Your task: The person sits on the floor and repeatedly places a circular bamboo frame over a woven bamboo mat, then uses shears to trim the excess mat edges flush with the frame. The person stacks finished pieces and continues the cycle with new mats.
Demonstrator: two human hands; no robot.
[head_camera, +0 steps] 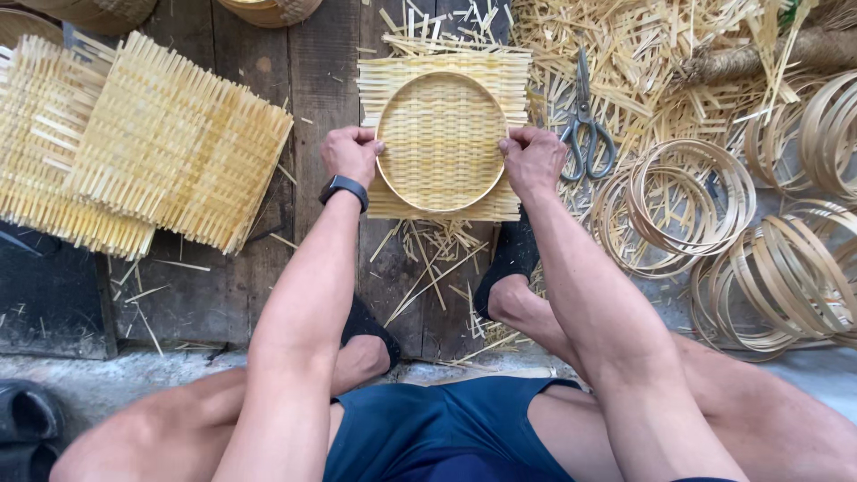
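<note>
A square woven bamboo mat lies on the wooden floor boards, with a round bamboo hoop pressed onto it and the weave dished inside the ring. My left hand grips the hoop's left edge; a dark watch sits on that wrist. At the opposite rim, my right hand holds the hoop. Both arms reach forward over my knees.
A stack of flat woven mats lies at the left. Scissors rest right of the hoop amid bamboo offcuts. Several loose bamboo rings are piled at the right. Dark sandals sit at the lower left.
</note>
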